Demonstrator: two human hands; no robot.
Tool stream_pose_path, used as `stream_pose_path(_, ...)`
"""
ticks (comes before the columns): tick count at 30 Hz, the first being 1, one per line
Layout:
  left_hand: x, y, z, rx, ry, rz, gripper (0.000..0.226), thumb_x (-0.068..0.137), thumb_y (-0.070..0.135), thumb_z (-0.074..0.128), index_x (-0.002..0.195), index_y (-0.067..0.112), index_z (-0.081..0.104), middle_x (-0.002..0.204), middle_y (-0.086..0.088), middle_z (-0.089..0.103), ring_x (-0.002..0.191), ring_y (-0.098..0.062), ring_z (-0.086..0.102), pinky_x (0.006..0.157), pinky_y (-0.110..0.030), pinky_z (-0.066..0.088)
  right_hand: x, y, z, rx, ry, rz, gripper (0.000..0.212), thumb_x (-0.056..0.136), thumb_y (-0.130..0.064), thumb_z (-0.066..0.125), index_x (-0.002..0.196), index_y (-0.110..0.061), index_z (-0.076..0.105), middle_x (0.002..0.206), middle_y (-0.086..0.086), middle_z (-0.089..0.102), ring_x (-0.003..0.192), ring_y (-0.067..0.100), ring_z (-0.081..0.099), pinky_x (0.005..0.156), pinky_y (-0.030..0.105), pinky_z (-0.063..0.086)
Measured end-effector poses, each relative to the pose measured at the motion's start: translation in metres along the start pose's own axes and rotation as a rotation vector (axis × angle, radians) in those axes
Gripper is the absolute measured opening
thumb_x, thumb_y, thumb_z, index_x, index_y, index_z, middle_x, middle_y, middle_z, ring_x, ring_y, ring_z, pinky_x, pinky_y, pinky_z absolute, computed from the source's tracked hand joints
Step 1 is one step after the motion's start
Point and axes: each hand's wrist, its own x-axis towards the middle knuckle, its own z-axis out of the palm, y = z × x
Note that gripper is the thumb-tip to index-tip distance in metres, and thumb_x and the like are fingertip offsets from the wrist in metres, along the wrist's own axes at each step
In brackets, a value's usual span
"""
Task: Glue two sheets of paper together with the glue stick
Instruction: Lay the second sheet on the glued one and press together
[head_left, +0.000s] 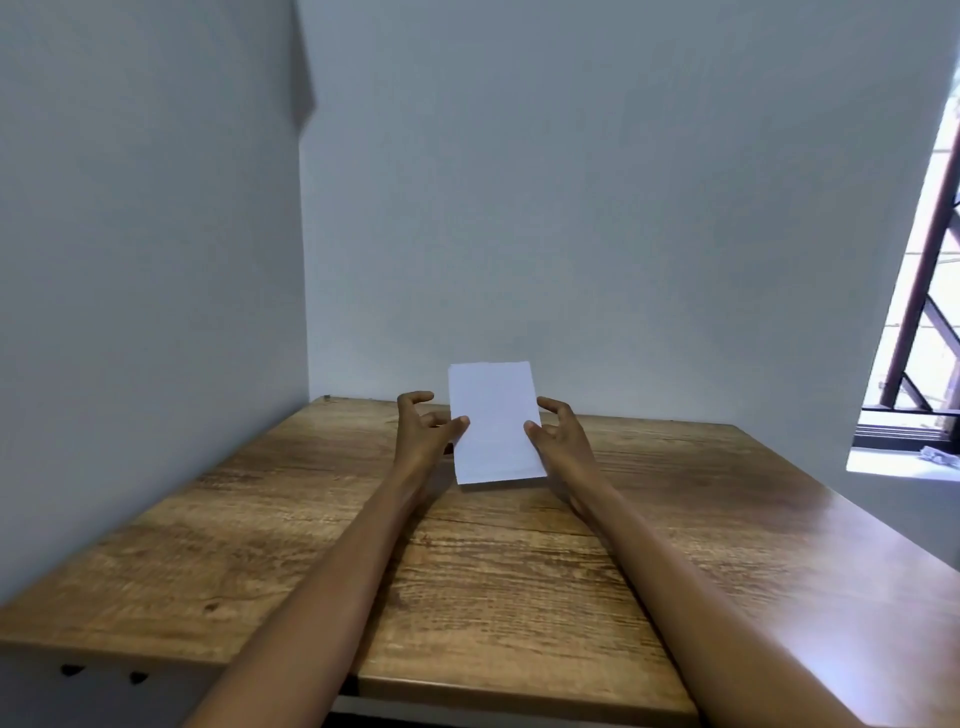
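A white sheet of paper (494, 423) is held upright above the far part of the wooden table (488, 561). My left hand (423, 428) pinches its left edge, thumb on the front, the other fingers curled behind. My right hand (558, 434) pinches its right edge the same way. I cannot tell whether it is one sheet or two lying together. No glue stick is in view.
The table stands in a corner, with a grey wall (571, 208) behind it and another on the left. A window with a dark frame (919, 291) opens at the right. The table's near edge runs along the bottom of the view.
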Motion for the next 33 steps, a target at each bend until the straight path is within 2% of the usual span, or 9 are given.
stream_pose_path(5, -0.002, 0.002, 0.002, 0.053, -0.045, 0.1, 0.022, 0.082, -0.007, 0.061, 0.089, 0.014, 0.064, 0.098, -0.008, 0.067, 0.088, -0.023, 0.067, 0.063, -0.021, 0.056, 0.001, 0.0, -0.002, 0.006, 0.109, -0.04, 0.025, 0.088, -0.021, 0.063, 0.103, -0.031, 0.046, 0.1, 0.002, 0.065, 0.088, 0.017, 0.066, 0.073, 0.037, 0.058)
stream_pose_path(9, -0.004, 0.004, 0.001, 0.063, -0.115, 0.048, 0.037, 0.086, -0.005, 0.06, 0.118, 0.011, 0.063, 0.095, -0.018, 0.068, 0.082, -0.019, 0.068, 0.077, -0.025, 0.057, 0.001, -0.002, -0.005, -0.021, 0.095, -0.159, 0.022, 0.087, -0.01, 0.061, 0.084, -0.031, 0.065, 0.093, -0.016, 0.066, 0.092, 0.009, 0.061, 0.072, 0.019, 0.048)
stream_pose_path(12, -0.004, 0.007, 0.001, 0.115, -0.138, 0.031, 0.049, 0.086, -0.006, 0.059, 0.131, 0.012, 0.053, 0.072, -0.008, 0.062, 0.066, -0.009, 0.064, 0.07, -0.018, 0.057, 0.001, 0.002, -0.006, -0.051, 0.011, -0.132, 0.034, 0.089, -0.003, 0.056, 0.111, -0.028, 0.064, 0.115, -0.01, 0.058, 0.105, 0.013, 0.056, 0.086, 0.029, 0.053)
stream_pose_path(14, -0.006, 0.008, 0.0, 0.127, -0.165, 0.04, 0.061, 0.085, -0.006, 0.06, 0.14, 0.015, 0.043, 0.09, -0.005, 0.063, 0.072, -0.008, 0.062, 0.065, -0.015, 0.056, 0.001, 0.003, -0.006, -0.047, -0.024, -0.114, 0.045, 0.089, -0.002, 0.056, 0.126, -0.028, 0.055, 0.122, -0.009, 0.051, 0.107, 0.012, 0.053, 0.085, 0.031, 0.053)
stream_pose_path(17, -0.006, 0.008, 0.0, 0.082, -0.182, 0.068, 0.079, 0.082, -0.002, 0.066, 0.146, 0.026, 0.029, 0.127, 0.003, 0.045, 0.101, -0.014, 0.057, 0.062, -0.017, 0.056, 0.0, 0.001, -0.008, -0.039, -0.011, -0.136, 0.053, 0.087, -0.004, 0.057, 0.129, -0.036, 0.048, 0.115, -0.01, 0.052, 0.102, 0.009, 0.051, 0.077, 0.027, 0.049)
stream_pose_path(22, -0.004, 0.004, 0.005, -0.069, -0.12, -0.045, 0.077, 0.081, 0.011, 0.071, 0.143, 0.022, 0.028, 0.112, -0.006, 0.063, 0.093, -0.021, 0.066, 0.072, -0.029, 0.056, 0.002, -0.002, -0.016, 0.06, 0.1, -0.077, 0.048, 0.091, -0.004, 0.052, 0.125, -0.037, 0.047, 0.108, 0.0, 0.056, 0.096, 0.013, 0.056, 0.068, 0.026, 0.049)
stream_pose_path(26, -0.013, 0.0, 0.014, 0.307, -0.123, 0.141, 0.059, 0.083, 0.009, 0.068, 0.135, 0.015, 0.042, 0.082, -0.004, 0.067, 0.08, -0.015, 0.065, 0.075, -0.025, 0.053, 0.002, -0.001, -0.019, 0.097, 0.186, -0.05, 0.038, 0.094, -0.007, 0.047, 0.126, -0.029, 0.048, 0.112, 0.001, 0.056, 0.092, 0.008, 0.055, 0.065, 0.025, 0.047)
stream_pose_path(30, -0.021, 0.001, 0.031, 0.866, -0.116, 0.5, 0.044, 0.091, 0.014, 0.054, 0.134, 0.015, 0.047, 0.132, -0.006, 0.055, 0.121, -0.023, 0.048, 0.1, -0.038, 0.039, 0.0, 0.006, -0.036, -0.086, 0.306, -0.041, 0.035, 0.094, -0.011, 0.045, 0.125, -0.028, 0.048, 0.121, 0.001, 0.059, 0.094, 0.014, 0.057, 0.071, 0.03, 0.048)
stream_pose_path(33, -0.017, -0.003, 0.051, 1.099, -0.274, 0.649, 0.042, 0.095, 0.022, 0.046, 0.136, 0.015, 0.046, 0.146, -0.007, 0.042, 0.132, -0.024, 0.039, 0.106, -0.036, 0.031, 0.006, 0.015, -0.064, -0.176, 0.399, -0.023, 0.038, 0.094, -0.007, 0.043, 0.128, -0.023, 0.046, 0.123, 0.006, 0.06, 0.089, 0.014, 0.053, 0.064, 0.026, 0.043)
